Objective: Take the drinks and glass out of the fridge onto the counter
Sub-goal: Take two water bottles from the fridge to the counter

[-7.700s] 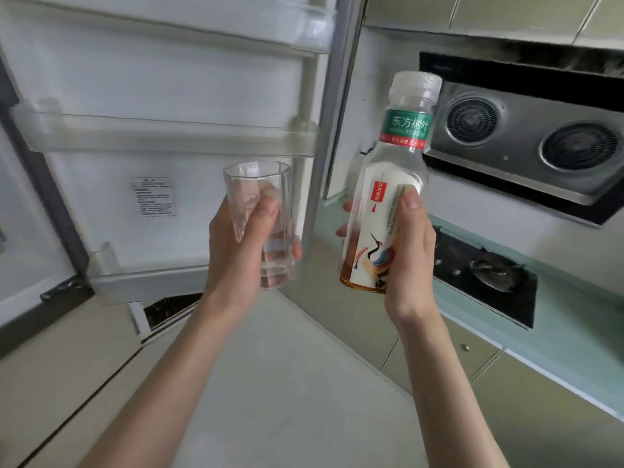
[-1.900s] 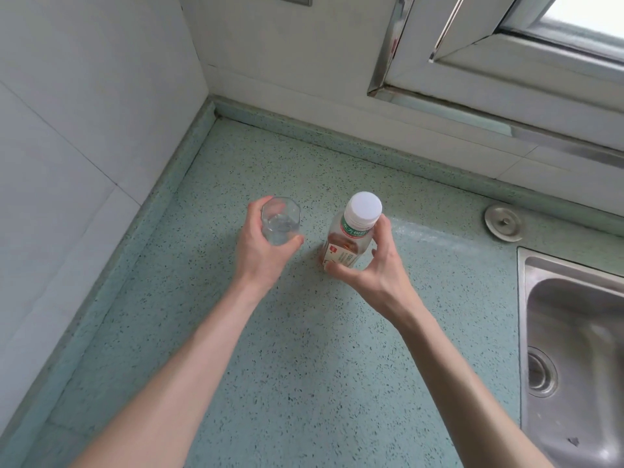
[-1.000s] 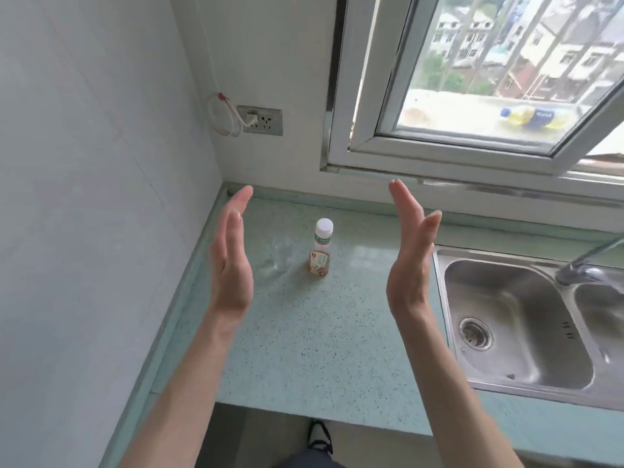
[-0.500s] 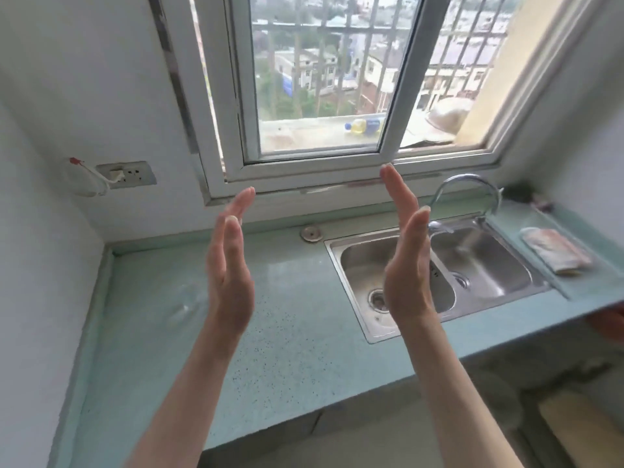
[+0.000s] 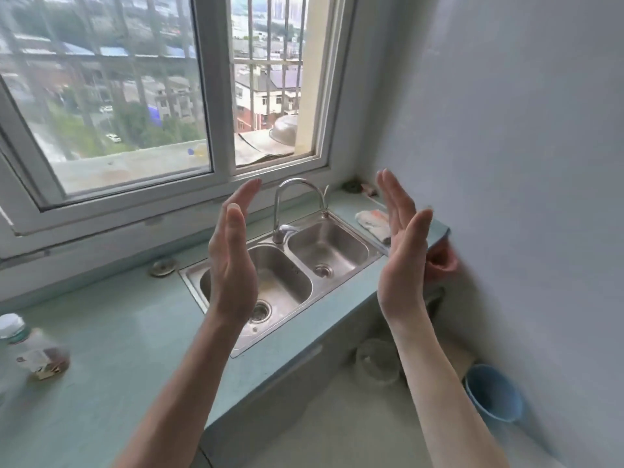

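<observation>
A tea bottle (image 5: 32,349) with a white cap and a white and red label stands on the pale green counter (image 5: 111,339) at the far left edge of view. The glass is out of view. My left hand (image 5: 233,261) is raised over the sink with straight fingers and holds nothing. My right hand (image 5: 403,251) is raised to the right of the sink, palm facing left, fingers straight, also empty. The two palms face each other, far apart from the bottle.
A steel double sink (image 5: 287,275) with a curved tap (image 5: 297,207) is set in the counter below a barred window (image 5: 135,96). A cloth (image 5: 373,222) lies right of the sink. A blue basin (image 5: 493,398) and a clear container (image 5: 376,361) sit on the floor by the right wall.
The view has swung right, from the counter's left corner to the sink and right wall. Both hands stay raised and empty. The bottle has come back into view at the left edge.
</observation>
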Demonstrator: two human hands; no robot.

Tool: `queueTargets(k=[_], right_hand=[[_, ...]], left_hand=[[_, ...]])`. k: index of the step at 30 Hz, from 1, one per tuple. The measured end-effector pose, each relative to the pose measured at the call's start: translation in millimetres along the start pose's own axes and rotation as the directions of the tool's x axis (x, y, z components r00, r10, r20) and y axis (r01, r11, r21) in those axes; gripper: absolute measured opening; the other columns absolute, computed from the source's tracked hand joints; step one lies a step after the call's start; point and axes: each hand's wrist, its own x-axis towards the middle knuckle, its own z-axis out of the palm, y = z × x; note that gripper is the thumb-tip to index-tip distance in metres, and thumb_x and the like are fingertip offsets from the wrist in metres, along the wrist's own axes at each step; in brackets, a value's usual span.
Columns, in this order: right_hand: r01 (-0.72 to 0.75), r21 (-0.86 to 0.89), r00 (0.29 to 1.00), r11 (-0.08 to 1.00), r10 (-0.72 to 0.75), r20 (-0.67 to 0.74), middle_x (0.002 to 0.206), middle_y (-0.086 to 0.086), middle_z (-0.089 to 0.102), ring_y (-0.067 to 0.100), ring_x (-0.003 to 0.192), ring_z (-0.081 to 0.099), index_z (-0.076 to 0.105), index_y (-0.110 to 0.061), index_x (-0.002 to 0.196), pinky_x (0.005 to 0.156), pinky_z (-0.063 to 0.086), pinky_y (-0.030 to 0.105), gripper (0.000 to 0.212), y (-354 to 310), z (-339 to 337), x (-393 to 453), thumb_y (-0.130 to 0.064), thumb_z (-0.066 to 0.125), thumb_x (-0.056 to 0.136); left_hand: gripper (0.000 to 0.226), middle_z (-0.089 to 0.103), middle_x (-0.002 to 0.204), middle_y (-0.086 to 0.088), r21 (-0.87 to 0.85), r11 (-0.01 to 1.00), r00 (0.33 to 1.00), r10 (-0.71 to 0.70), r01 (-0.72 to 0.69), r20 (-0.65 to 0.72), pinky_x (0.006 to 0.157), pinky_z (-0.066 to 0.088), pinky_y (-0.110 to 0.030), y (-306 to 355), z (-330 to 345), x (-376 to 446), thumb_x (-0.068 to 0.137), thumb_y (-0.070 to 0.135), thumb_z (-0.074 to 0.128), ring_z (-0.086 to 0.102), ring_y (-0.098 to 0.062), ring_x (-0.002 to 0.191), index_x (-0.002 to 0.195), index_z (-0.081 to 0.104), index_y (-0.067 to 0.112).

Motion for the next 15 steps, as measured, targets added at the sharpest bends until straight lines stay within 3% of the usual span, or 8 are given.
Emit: queueTargets(k=[4, 8, 10, 13, 15], right_hand=[[0.031, -0.023, 0.997, 0.999, -0.032, -0.065, 0.165, -0.012, 0.050, 0.004, 0.158, 0.038, 0.049, -0.040, 0.154, 0.131, 0.024, 0.032, 0.086, -6, -74, 7, -0.089, 0.016, 0.092], [0.016, -0.086, 0.990, 0.996, -0.028, -0.139, 0.165, -0.019, 0.049, 0.002, 0.159, 0.035, 0.047, -0.050, 0.153, 0.133, 0.020, 0.056, 0.079, -4, -144, 14, -0.088, 0.011, 0.095], [0.018, -0.108, 0.981, 0.994, -0.039, -0.191, 0.165, -0.020, 0.048, 0.002, 0.159, 0.035, 0.046, -0.046, 0.156, 0.134, 0.020, 0.056, 0.073, -3, -177, 17, -0.076, 0.005, 0.104], [0.012, -0.090, 0.966, 0.996, -0.035, -0.257, 0.167, -0.015, 0.047, 0.003, 0.159, 0.035, 0.045, -0.029, 0.162, 0.130, 0.028, 0.025, 0.069, -4, -223, 16, -0.048, -0.001, 0.113], [-0.018, -0.045, 0.964, 0.999, 0.005, -0.266, 0.169, -0.007, 0.045, 0.008, 0.160, 0.035, 0.043, -0.021, 0.163, 0.106, 0.040, 0.001, 0.067, -11, -247, 15, -0.034, -0.004, 0.117]], left_hand=[[0.058, 0.060, 0.155, 0.003, -0.085, 0.996, 0.998, 0.008, -0.003, 0.061, 0.128, 0.032, -0.053, 10, 79, -9, 0.111, 0.047, 0.023, 0.049, -0.014, 0.151, 0.150, 0.056, 0.020], [0.064, 0.060, 0.155, 0.003, -0.159, 0.987, 0.992, 0.018, 0.002, 0.124, 0.128, 0.034, -0.047, 24, 155, -26, 0.109, 0.048, 0.025, 0.050, -0.011, 0.150, 0.152, 0.056, 0.013], [0.063, 0.060, 0.155, 0.003, -0.179, 0.984, 0.986, 0.027, 0.003, 0.167, 0.128, 0.033, -0.050, 28, 188, -36, 0.110, 0.048, 0.025, 0.049, -0.013, 0.151, 0.152, 0.055, 0.013], [0.059, 0.060, 0.154, 0.004, -0.200, 0.980, 0.975, 0.038, 0.007, 0.220, 0.128, 0.032, -0.052, 32, 234, -48, 0.111, 0.046, 0.024, 0.049, -0.013, 0.151, 0.152, 0.056, 0.017], [0.058, 0.060, 0.155, 0.005, -0.224, 0.974, 0.968, 0.039, 0.018, 0.247, 0.128, 0.033, -0.051, 36, 262, -55, 0.112, 0.044, 0.023, 0.048, -0.014, 0.152, 0.152, 0.056, 0.018]])
